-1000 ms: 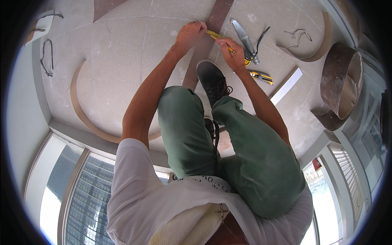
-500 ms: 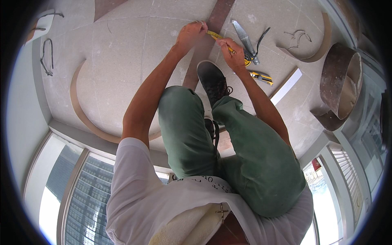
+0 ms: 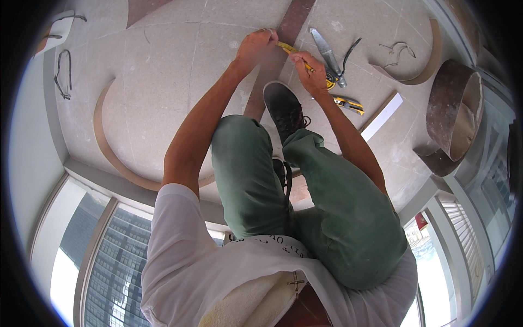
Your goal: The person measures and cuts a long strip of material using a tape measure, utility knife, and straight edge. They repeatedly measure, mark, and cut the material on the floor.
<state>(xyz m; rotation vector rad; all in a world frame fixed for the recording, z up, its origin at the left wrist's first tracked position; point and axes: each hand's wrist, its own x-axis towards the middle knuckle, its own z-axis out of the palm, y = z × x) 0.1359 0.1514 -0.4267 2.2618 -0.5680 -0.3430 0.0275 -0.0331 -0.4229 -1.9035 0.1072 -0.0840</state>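
A long brown strip (image 3: 296,16) lies on the floor in front of me and passes under my shoe. My left hand (image 3: 255,50), fingers closed, pinches the end of a yellow tape measure blade (image 3: 282,45) at the strip. Close by on the right, my right hand (image 3: 311,75) is closed around a thin yellow stick that looks like a pencil (image 3: 309,67), its front end by the blade. The yellow and black tape measure case (image 3: 330,79) sits just beyond that hand, partly hidden by it.
Right of my hands lie a hammer-like metal tool (image 3: 326,53), a yellow utility knife (image 3: 348,104) and a white-faced strip (image 3: 383,115). Farther right are a curled brown sheet (image 3: 444,111) and a curved strip (image 3: 434,52). Another curved strip (image 3: 100,128) lies left, near the window wall.
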